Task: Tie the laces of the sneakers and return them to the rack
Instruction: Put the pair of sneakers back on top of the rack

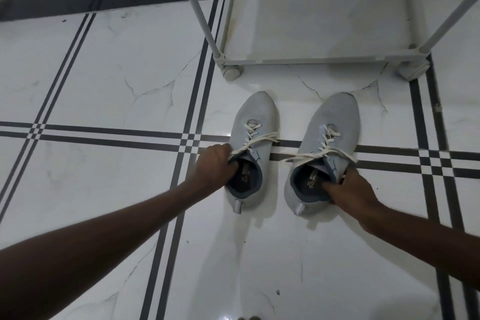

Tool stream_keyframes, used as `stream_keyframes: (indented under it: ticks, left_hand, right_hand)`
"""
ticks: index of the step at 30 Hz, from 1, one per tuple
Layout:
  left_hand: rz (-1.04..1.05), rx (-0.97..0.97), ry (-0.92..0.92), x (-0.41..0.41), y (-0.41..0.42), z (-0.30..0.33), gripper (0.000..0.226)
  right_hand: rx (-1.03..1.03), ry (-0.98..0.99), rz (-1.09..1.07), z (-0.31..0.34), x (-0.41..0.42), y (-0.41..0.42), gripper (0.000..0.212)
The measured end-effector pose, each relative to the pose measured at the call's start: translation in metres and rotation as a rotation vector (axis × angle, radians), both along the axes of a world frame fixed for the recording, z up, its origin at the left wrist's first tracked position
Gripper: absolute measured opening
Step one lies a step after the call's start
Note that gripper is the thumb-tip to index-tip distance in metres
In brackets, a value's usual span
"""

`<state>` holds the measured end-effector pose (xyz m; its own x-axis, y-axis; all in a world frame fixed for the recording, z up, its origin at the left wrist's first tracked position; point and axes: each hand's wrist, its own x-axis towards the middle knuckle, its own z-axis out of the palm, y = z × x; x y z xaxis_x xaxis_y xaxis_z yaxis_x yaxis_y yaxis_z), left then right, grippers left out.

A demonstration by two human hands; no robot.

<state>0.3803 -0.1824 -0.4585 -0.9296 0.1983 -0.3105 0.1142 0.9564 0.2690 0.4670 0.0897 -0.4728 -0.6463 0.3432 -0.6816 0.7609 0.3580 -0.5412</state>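
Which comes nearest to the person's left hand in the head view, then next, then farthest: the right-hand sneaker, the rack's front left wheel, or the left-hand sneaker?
Measured from the left hand:
1. Left-hand sneaker: the hand grips its collar, on the floor.
2. Right-hand sneaker: beside the first, to the right.
3. Rack's front left wheel: beyond the sneakers' toes, at the rack's corner.

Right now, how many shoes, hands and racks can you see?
Sneakers: 2, the left sneaker and the right sneaker
Hands: 2, the left hand and the right hand
Racks: 1, the rack
Total: 5
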Motion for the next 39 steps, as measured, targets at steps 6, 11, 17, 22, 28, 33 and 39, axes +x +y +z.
stream_keyframes:
  ticks: [6, 11, 17, 22, 28, 33, 39]
  left_hand:
    - [0.035, 0.094, 0.030, 0.013, 0.006, -0.009, 0.012]
    - [0.027, 0.147, 0.025, 0.028, 0.023, -0.015, 0.015]
    - [0.025, 0.181, -0.038, 0.018, 0.019, 0.017, 0.016]
    - [0.041, 0.216, -0.059, 0.014, 0.017, 0.101, 0.015]
    - [0.037, 0.246, -0.073, 0.015, 0.009, 0.237, 0.018]
    - [0.015, 0.295, -0.075, 0.010, 0.007, 0.372, 0.021]
    - [-0.022, 0.331, -0.017, -0.027, 0.011, 0.511, 0.022]
  right_hand:
    - [0.137, 0.010, 0.197, 0.000, 0.009, 0.002, 0.043]
    - [0.150, 0.045, 0.258, -0.005, 0.002, -0.008, 0.037]
    - [0.210, 0.048, 0.281, 0.036, -0.009, -0.015, 0.035]
    - [0.233, 0.057, 0.252, 0.115, -0.006, -0.017, 0.015]
    - [0.240, 0.126, 0.230, 0.246, -0.011, -0.020, 0.019]
    - [0.267, 0.153, 0.202, 0.381, -0.015, -0.020, 0.009]
    - [0.305, 0.228, 0.132, 0.521, -0.037, -0.018, 0.011]
